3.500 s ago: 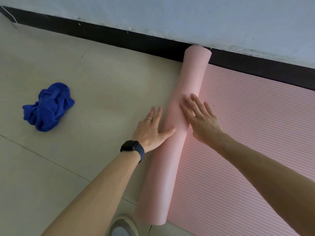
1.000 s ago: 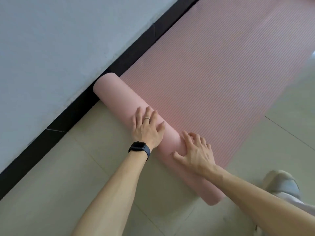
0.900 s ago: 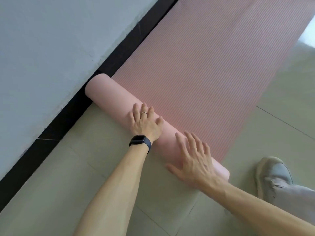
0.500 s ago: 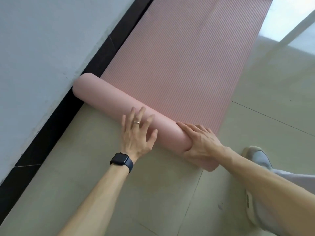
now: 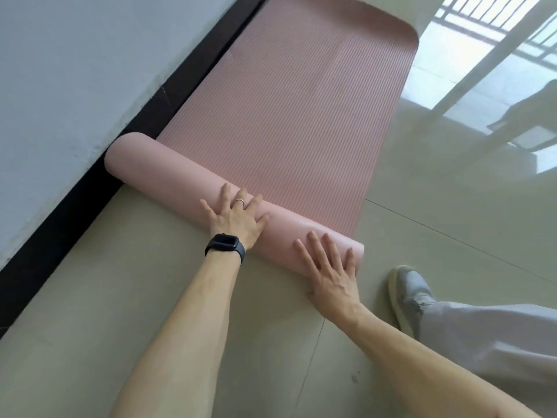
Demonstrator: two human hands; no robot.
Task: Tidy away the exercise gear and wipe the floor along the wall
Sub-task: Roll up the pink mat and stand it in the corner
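A pink ribbed exercise mat [image 5: 295, 95] lies flat on the floor along the wall, its near end rolled into a smooth pink roll [image 5: 168, 173]. My left hand [image 5: 236, 218], with a ring and a dark watch, rests flat on the middle of the roll, fingers spread. Flat on the roll's right end lies my right hand [image 5: 330, 268], fingers apart. Neither hand grips anything. The mat's far rounded end shows at the top.
A grey wall [image 5: 75, 70] with a black skirting board [image 5: 90, 188] runs along the left, touching the roll's left end. Glossy beige floor tiles [image 5: 452, 206] reflect a window at right. My grey shoe [image 5: 410, 294] and pale trouser leg stand beside the roll's right end.
The roll has advanced along the mat and grown thicker. My right hand has gone from cupping the roll's end to lying flat on it. The blue cloth seen earlier is out of view.
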